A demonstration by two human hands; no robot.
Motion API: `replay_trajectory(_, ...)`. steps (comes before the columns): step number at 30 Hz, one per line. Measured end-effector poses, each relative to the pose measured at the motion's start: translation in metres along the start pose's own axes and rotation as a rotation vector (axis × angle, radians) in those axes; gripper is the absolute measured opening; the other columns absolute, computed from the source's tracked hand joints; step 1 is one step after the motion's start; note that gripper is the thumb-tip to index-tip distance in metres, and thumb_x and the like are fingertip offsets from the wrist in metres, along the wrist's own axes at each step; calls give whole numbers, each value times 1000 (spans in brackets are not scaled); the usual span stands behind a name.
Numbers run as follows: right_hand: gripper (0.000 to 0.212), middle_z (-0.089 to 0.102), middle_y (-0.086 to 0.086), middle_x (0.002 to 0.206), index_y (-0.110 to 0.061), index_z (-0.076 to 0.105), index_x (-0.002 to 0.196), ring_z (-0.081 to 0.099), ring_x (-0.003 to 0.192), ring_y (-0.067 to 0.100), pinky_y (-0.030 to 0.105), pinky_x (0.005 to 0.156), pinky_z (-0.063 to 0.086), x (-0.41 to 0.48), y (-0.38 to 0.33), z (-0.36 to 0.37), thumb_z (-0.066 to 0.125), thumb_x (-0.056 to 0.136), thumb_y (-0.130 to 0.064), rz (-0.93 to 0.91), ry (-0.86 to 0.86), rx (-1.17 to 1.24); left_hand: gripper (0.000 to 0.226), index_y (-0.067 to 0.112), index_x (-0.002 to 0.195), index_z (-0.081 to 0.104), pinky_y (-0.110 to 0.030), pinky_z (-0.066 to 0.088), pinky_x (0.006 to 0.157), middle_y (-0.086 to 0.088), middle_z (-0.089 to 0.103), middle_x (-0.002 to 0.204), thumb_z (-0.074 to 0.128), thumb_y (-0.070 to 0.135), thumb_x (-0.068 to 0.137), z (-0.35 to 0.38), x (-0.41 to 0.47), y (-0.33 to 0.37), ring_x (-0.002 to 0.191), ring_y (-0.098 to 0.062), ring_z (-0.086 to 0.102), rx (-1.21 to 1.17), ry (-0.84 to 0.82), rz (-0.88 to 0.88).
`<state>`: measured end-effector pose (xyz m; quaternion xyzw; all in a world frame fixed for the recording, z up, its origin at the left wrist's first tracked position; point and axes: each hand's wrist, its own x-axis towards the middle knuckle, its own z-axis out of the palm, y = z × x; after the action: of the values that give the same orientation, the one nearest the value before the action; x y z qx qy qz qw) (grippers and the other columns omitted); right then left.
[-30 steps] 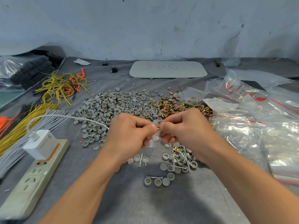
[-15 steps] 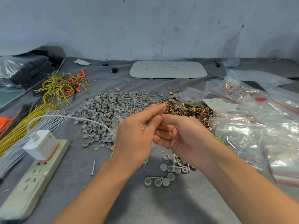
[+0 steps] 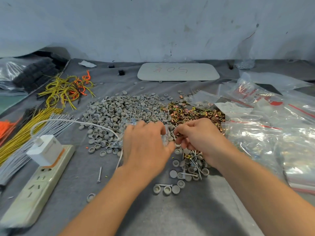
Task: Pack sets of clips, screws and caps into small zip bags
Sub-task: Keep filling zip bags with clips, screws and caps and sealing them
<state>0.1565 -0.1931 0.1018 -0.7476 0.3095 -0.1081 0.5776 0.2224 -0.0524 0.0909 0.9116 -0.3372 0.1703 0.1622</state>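
Most of the job looks left: a big heap of grey caps [image 3: 122,109] and a heap of brassy clips [image 3: 192,113] lie loose at the centre of the surface [image 3: 179,218], with screws [image 3: 194,160] just below the hands. Zip bags [image 3: 264,138] pile at right; whether they are filled, I cannot tell. The left hand [image 3: 146,147] reaches palm-down, fingers nearly straight, a small clear bag [image 3: 165,136] at its thumb side. The right hand [image 3: 199,138] curls toward that bag; neither grip shows plainly
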Motion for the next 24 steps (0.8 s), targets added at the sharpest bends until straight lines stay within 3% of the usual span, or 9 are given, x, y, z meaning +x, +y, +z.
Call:
replay_trajectory(5,25,75,8,65,-11,77,79,64,53,16,30,57,45,1,2,16,63,99,-18,-18,-14,-106,18,32,100,69,-36,43,88,5,73,79,72,44,88,4,9,-5,85,-19,69,20,-109,-116)
replay_trajectory(8,20,74,12,68,-8,77,87,60,54,17,25,48,43,2,-2,22,62,100,-11,17,-121,40,20,37,92,62,-28,49,71,11,69,72,74,23,85,0,8,-10,75,-9,65,-313,-110,-224)
replay_trajectory(11,19,67,7,57,-3,73,91,54,45,12,20,41,38,2,-10,32,58,102,-7,70,-148,203,37,41,93,48,-14,38,56,12,66,70,68,10,86,-5,10,-15,65,-1,59,-540,-80,-235)
replay_trajectory(14,32,54,4,50,-10,65,71,41,34,9,16,35,28,3,-18,39,54,99,-3,60,-164,210,41,41,98,43,-18,38,57,17,66,76,62,6,91,-9,10,-20,64,-2,58,-685,-93,-175)
replay_trajectory(16,40,46,-5,47,-16,57,60,34,35,9,17,36,25,3,-23,42,50,99,-7,-52,-163,-24,42,40,101,44,-18,41,58,13,64,76,60,2,93,-12,9,-25,61,-4,55,-767,-83,-122)
replay_trajectory(18,35,49,-14,45,-14,66,71,36,40,10,19,39,29,4,-30,43,49,102,-13,-165,-207,-214,43,38,102,45,-17,40,58,8,63,77,59,-1,94,-14,12,-31,59,-4,52,-832,-38,-119)
replay_trajectory(21,24,75,-13,82,-26,79,98,63,57,25,32,55,57,3,-40,38,57,101,-16,-278,-215,-308,42,37,100,48,-16,39,55,13,64,76,60,-2,93,-17,19,-41,57,-1,50,-913,52,-226)
replay_trajectory(22,23,78,-14,88,-30,80,97,67,62,27,37,65,60,2,-41,36,61,99,-17,-306,-162,-309,41,37,100,48,-17,40,55,16,64,73,60,-2,93,-16,21,-44,56,0,50,-933,75,-273)
replay_trajectory(24,24,79,-16,84,-32,81,88,65,59,26,38,67,60,4,-44,25,66,95,-15,-315,-43,-175,38,37,101,49,-24,40,59,18,63,69,61,1,94,-17,23,-51,54,1,50,-950,103,-363)
